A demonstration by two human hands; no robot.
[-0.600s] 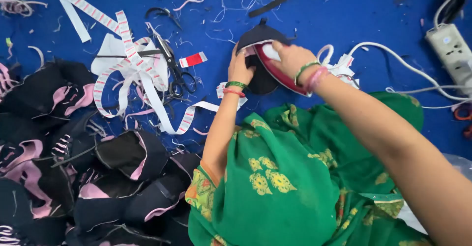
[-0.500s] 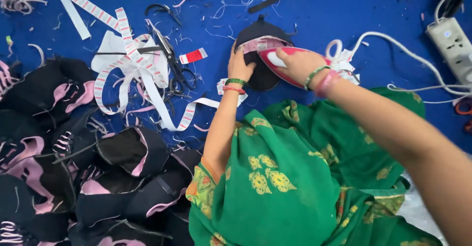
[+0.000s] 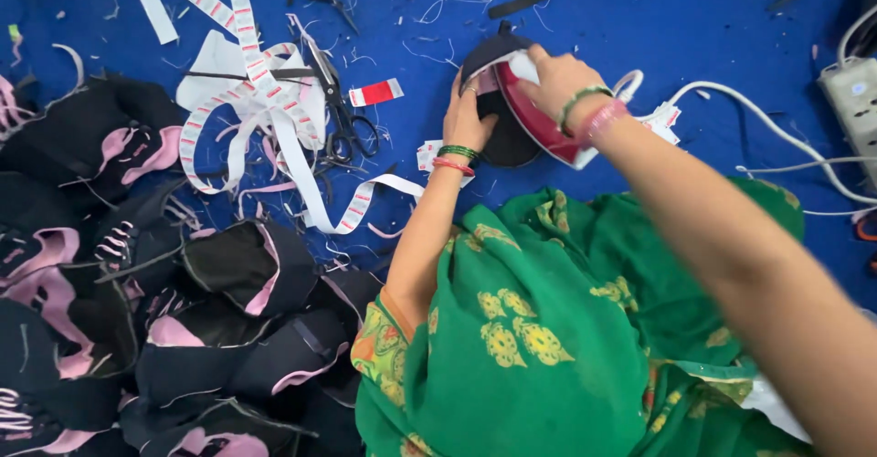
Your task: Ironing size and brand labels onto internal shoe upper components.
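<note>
My right hand grips a red and white clothes iron from above and holds it on a rounded black fabric piece that lies on the blue floor. My left hand rests flat on the left edge of that black piece, fingers spread beside the iron. Both wrists wear bangles. Green patterned cloth over my lap fills the lower middle of the view and hides the floor beneath.
Black scissors lie left of my hands among white and red tape strips and a red label. A heap of black and pink fabric pieces fills the lower left. A white cord runs to a power strip at the right.
My right hand has slid the iron a little across the black piece. My left hand stays pressed on the piece's left edge.
</note>
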